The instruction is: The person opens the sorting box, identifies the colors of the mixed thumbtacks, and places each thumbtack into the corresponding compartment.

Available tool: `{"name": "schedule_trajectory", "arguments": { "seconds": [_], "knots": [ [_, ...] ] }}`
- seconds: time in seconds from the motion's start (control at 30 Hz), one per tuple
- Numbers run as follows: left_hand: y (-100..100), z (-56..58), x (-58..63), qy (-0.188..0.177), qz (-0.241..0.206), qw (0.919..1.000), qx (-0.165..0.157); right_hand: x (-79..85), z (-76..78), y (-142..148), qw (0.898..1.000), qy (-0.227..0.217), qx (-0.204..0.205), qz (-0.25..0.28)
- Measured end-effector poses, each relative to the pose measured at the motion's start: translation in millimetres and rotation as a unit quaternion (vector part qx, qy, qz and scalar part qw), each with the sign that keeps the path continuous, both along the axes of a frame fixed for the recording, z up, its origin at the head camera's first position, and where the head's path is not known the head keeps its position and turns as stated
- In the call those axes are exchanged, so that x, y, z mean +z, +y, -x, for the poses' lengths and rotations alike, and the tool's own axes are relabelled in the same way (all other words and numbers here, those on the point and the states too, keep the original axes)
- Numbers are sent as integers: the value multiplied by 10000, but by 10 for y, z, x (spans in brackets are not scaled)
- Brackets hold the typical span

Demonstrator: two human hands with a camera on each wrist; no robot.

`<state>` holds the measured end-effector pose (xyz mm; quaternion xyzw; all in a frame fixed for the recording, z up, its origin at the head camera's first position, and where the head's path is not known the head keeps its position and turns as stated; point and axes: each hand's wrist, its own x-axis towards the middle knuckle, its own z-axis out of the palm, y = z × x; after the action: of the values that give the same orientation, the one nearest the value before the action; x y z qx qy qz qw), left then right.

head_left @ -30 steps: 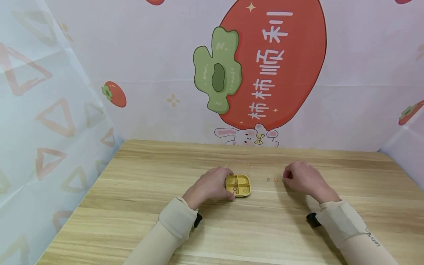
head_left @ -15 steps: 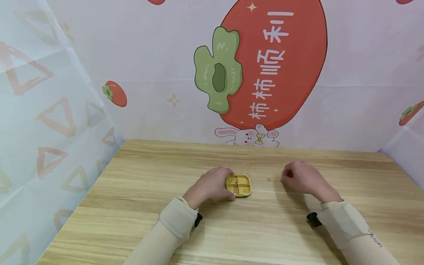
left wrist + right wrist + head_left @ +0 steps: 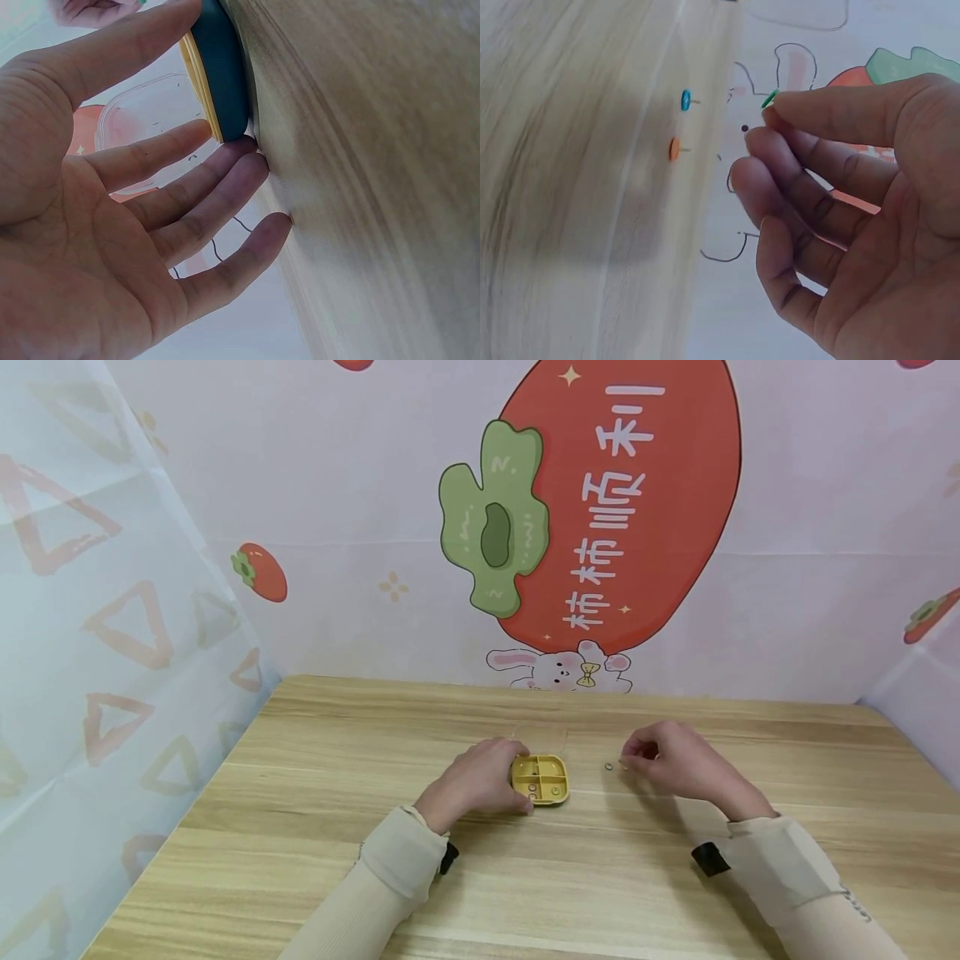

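My left hand [image 3: 480,781] grips a small four-compartment box [image 3: 567,783] with thumb and fingers at opposite sides. The box is yellow inside with a dark teal outer shell [image 3: 225,71], and its clear lid [image 3: 142,112] stands open at the back. Several thumbtacks lie in its compartments. To the right, my right hand [image 3: 682,762] pinches a green thumbtack [image 3: 769,99] between thumb and index finger, above the table. Below it, a blue thumbtack [image 3: 685,100] and an orange thumbtack [image 3: 675,148] rest on their heads, points up.
The wood-grain table [image 3: 570,877] runs back to a wall sheet [image 3: 360,618] printed with fruit and a rabbit. Another patterned sheet [image 3: 142,710] hangs along the left edge.
My right hand has picked up the green thumbtack and moved left, partly over the orange one. My left hand and the box stay in place.
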<state>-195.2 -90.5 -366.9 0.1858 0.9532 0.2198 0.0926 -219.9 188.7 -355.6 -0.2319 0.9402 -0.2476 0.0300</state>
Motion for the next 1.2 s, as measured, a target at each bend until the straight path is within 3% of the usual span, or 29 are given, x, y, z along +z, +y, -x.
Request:
{"name": "schedule_trajectory", "arguments": {
  "seconds": [0.5, 1.2],
  "knots": [
    [1, 4, -1, 0, 59, 10000, 3, 15, -95, -176, 9979, -28, 354, 544],
    [9, 9, -12, -97, -61, 9999, 59, 10, -154, -457, 9978, 331, 492, 302]
  ]
}}
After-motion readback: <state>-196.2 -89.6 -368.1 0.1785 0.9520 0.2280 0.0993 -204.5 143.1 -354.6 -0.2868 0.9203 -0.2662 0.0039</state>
